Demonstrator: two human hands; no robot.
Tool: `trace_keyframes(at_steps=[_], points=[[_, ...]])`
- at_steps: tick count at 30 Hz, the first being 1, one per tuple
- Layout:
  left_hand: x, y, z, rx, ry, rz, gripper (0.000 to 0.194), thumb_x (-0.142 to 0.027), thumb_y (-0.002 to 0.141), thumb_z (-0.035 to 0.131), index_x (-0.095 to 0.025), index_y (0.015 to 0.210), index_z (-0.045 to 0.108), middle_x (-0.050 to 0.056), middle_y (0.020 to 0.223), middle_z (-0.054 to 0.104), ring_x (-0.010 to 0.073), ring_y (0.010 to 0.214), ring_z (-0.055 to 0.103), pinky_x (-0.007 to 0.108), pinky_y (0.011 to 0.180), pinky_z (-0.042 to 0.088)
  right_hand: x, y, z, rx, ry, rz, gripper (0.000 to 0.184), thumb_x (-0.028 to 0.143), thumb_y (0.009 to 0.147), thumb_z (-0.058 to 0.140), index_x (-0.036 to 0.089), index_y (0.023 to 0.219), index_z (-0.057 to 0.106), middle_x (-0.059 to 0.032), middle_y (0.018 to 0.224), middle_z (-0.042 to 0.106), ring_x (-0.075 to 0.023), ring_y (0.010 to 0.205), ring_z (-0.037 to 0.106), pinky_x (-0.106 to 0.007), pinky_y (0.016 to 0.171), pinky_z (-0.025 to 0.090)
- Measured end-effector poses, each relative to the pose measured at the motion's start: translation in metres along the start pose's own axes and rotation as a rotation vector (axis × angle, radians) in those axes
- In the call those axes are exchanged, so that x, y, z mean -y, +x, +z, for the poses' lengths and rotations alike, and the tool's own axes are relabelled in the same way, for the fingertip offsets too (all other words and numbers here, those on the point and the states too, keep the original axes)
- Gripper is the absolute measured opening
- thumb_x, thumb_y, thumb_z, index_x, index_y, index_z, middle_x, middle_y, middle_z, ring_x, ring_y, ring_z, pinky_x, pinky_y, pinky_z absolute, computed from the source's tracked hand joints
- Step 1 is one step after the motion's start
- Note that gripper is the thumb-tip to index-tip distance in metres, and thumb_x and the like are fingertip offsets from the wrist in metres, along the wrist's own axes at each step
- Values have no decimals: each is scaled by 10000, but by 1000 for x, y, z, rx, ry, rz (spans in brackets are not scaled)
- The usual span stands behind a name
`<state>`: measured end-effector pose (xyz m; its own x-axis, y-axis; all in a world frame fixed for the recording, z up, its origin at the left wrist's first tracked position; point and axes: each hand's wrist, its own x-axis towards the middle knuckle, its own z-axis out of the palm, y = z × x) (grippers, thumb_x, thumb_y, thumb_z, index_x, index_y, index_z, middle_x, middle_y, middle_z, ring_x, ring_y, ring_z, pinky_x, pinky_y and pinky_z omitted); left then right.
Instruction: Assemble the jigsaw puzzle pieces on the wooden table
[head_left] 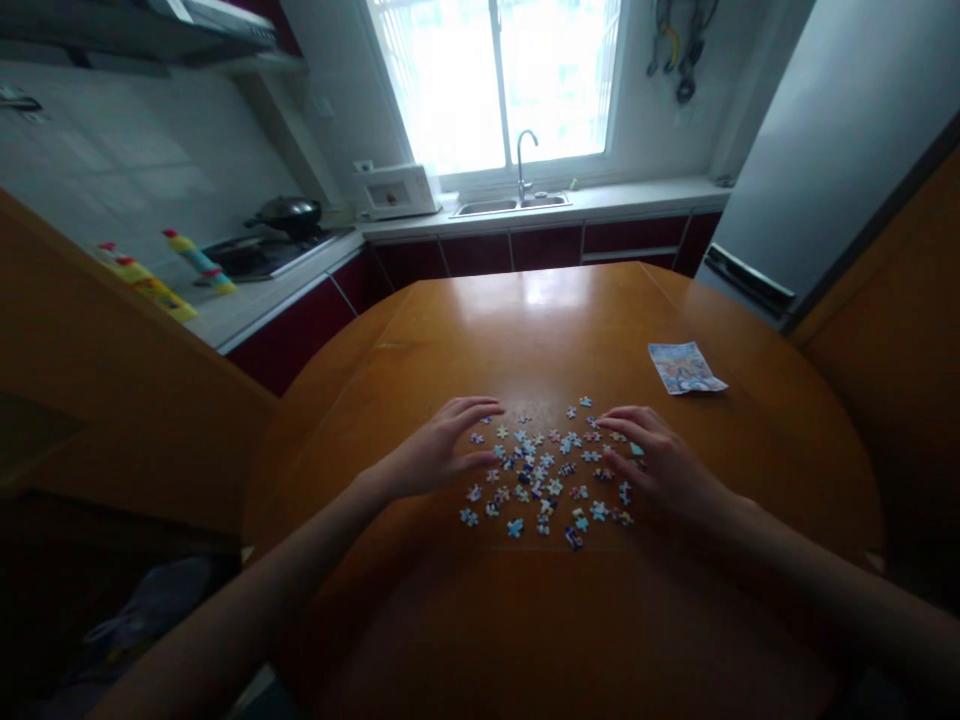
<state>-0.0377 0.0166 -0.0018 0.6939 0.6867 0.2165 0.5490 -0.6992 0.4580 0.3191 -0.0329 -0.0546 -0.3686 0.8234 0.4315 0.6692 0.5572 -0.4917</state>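
Observation:
Many small jigsaw puzzle pieces (554,487) lie loose in a spread on the wooden table (465,350), mostly pale blue with some dark and reddish ones. At the left side of the spread is my left hand (442,447), thumb and fingers apart, with nothing seen between them. My right hand (651,455) is at the right side, its fingers also parted and reaching over the outermost pieces. Whether its fingertips touch any piece I cannot tell. Both palms face inward toward the pieces.
A creased printed sheet (685,368) lies on the table's right part. Beyond the table are a counter with a sink (517,204), a white microwave (397,191), and a stove with a dark wok (289,213). Bottles (199,262) stand at left, a fridge (832,150) at right.

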Motion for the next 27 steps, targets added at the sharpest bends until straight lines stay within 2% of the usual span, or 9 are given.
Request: trace_keyframes(at_steps=[2, 5, 8, 13, 17, 20, 23, 25, 27], points=[[15, -30, 0, 29, 86, -107, 777, -510, 900, 698, -305, 1558, 341, 136, 1615, 349, 340, 1478, 346, 566, 1190, 344, -1, -26, 0, 50, -55, 47, 517, 392, 940, 613, 239, 1428, 535, -157, 1440, 530, -345, 1322, 501, -557, 1077, 470], [29, -72, 15, 117, 200, -236, 1035, -657, 827, 703, -292, 1627, 155, 159, 1695, 118, 427, 1543, 144, 641, 1203, 257, 1, -62, 8, 126, -170, 94, 772, 489, 864, 691, 289, 1548, 394, -152, 1598, 369, -431, 1463, 338, -657, 1136, 388], [28, -85, 38, 163, 289, -266, 985, -700, 851, 637, -292, 1627, 187, 152, 1701, 71, 451, 1544, 89, 686, 1208, 154, 10, -74, 22, 175, -227, 106, 936, 566, 819, 723, 320, 1604, 276, -145, 1665, 253, -478, 1508, 225, -718, 1166, 298], [3, -48, 70, 140, 248, -161, 1014, -718, 822, 659, -295, 1623, 203, 161, 1701, 42, 451, 1547, 63, 674, 1207, 182, 33, -44, 51, 178, -192, 77, 1007, 599, 807, 727, 290, 1621, 221, -174, 1674, 225, -468, 1525, 183, -687, 1194, 257], [-4, -23, 78, 101, 190, -76, 995, -686, 833, 673, -276, 1618, 219, 172, 1699, 68, 427, 1554, 61, 657, 1205, 214, 37, -26, 62, 155, -133, 33, 968, 570, 837, 703, 289, 1621, 210, -172, 1680, 209, -423, 1543, 159, -646, 1201, 268], [13, -12, 69, -21, 159, -59, 794, -608, 948, 562, -256, 1600, 279, 153, 1691, 159, 378, 1557, 130, 600, 1221, 240, 13, -14, 55, 88, -83, 18, 759, 531, 924, 609, 257, 1577, 334, -165, 1663, 268, -365, 1543, 212, -610, 1210, 272], [39, 2, 59, -99, 180, -218, 670, -574, 1025, 405, -194, 1574, 342, 179, 1658, 260, 361, 1547, 190, 597, 1212, 260, -27, 13, 44, 35, -75, 104, 605, 511, 979, 523, 204, 1498, 467, -191, 1614, 365, -360, 1514, 294, -608, 1189, 310], [49, 14, 59, -11, 207, -250, 686, -592, 1027, 382, -150, 1552, 383, 207, 1632, 307, 371, 1538, 216, 616, 1216, 229, -49, 36, 41, 68, -95, 155, 609, 519, 983, 508, 158, 1474, 503, -223, 1575, 416, -375, 1493, 334, -609, 1181, 320], [49, 26, 64, 66, 216, -189, 654, -579, 1032, 384, -178, 1548, 402, 181, 1650, 278, 354, 1548, 189, 599, 1232, 200, -61, 55, 42, 143, -108, 119, 608, 530, 992, 491, 145, 1460, 526, -221, 1560, 442, -365, 1472, 377, -591, 1190, 312]])
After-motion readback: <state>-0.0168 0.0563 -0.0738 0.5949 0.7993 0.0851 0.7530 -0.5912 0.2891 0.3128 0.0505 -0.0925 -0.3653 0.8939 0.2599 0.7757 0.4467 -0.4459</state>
